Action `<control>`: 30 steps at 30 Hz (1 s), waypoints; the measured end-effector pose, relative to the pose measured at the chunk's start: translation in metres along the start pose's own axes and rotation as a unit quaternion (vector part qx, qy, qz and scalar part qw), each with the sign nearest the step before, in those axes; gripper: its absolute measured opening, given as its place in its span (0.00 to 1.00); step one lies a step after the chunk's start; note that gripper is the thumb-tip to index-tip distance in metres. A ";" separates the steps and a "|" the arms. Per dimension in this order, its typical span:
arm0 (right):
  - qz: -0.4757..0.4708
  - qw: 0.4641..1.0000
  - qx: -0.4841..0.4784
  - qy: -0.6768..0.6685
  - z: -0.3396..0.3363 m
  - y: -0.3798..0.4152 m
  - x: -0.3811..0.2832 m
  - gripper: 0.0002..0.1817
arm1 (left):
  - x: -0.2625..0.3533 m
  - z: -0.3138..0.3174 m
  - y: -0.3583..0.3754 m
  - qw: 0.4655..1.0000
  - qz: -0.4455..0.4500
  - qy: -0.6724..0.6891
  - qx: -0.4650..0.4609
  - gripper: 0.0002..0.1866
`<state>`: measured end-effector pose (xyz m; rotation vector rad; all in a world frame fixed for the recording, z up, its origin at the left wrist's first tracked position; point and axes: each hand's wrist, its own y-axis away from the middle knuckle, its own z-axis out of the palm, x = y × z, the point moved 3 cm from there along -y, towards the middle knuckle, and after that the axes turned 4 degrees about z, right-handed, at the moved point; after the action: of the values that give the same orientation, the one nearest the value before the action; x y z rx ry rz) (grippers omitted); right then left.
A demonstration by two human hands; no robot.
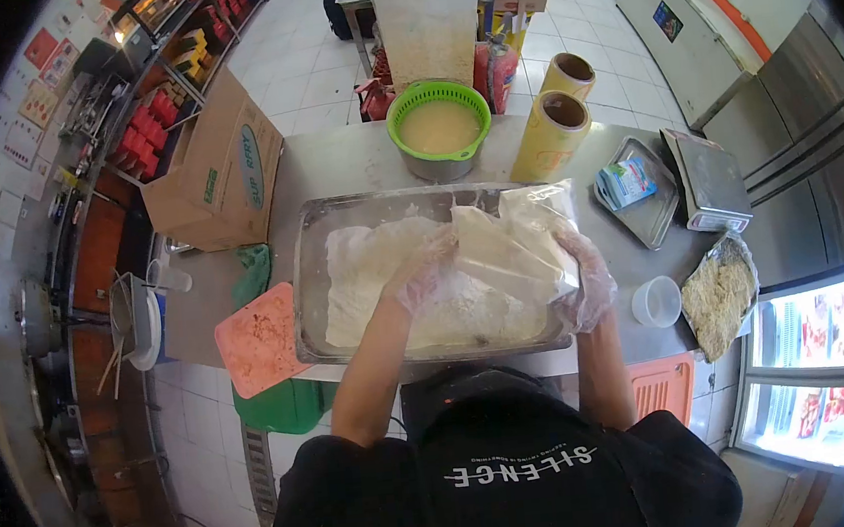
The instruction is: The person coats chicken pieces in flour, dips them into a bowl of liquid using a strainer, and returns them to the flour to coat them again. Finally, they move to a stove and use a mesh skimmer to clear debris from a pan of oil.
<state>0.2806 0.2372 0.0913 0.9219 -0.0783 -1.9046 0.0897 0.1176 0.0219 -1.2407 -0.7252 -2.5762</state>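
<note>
A large metal tray (pixel 308 273) lies in front of me with a layer of white flour (pixel 369 288) spread in it. Over its right half a clear plastic bag (pixel 511 246), holding pale powder, is tilted. My right hand (pixel 584 274), in a loose transparent glove, is closed around the bag's right side. My left hand (pixel 430 271), also gloved, is at the bag's left edge with its fingers partly behind the plastic; it seems to pinch that edge. The bag hides some of the flour and the fingertips of both hands.
Behind the tray stand a green strainer (pixel 437 89) over a metal pot and two film rolls (pixel 549 137). At right are a small tray (pixel 654 223), a scale (pixel 711 183), a plastic cup (pixel 656 303) and a crumb-filled tray (pixel 721 298). Left hold a carton (pixel 218 171) and pink board (pixel 260 343).
</note>
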 end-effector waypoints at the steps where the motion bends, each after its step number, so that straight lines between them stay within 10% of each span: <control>1: -0.011 0.999 0.004 0.032 -0.006 0.001 -0.007 0.23 | 0.000 0.001 0.003 0.999 0.014 0.000 0.034 0.20; 6: -0.164 0.946 0.082 0.267 -0.042 0.006 -0.038 0.22 | -0.034 -0.062 -0.034 0.990 0.116 0.044 -0.064 0.17; 10: -0.247 0.900 0.062 0.355 -0.027 0.025 -0.045 0.21 | -0.047 -0.067 -0.039 0.964 0.241 -0.109 0.030 0.13; 15: -0.318 0.842 0.035 0.434 0.006 0.038 -0.048 0.24 | -0.027 -0.048 -0.029 0.981 0.163 0.101 0.012 0.10; 20: -0.340 0.785 -0.001 0.517 0.010 0.028 -0.044 0.22 | -0.017 -0.042 -0.020 0.975 0.224 0.006 0.000 0.11; 26: -0.263 0.906 0.126 0.306 -0.043 -0.008 -0.020 0.15 | -0.001 -0.036 -0.033 0.948 0.234 -0.209 0.059 0.10; 30: -0.136 0.958 0.201 0.153 -0.088 -0.025 0.006 0.23 | 0.057 0.017 -0.027 0.805 0.302 -0.503 0.086 0.10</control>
<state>0.3157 0.2736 0.0154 1.5632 -0.1638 -2.0074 0.0557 0.1521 0.0657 -2.2839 -0.5274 -1.1957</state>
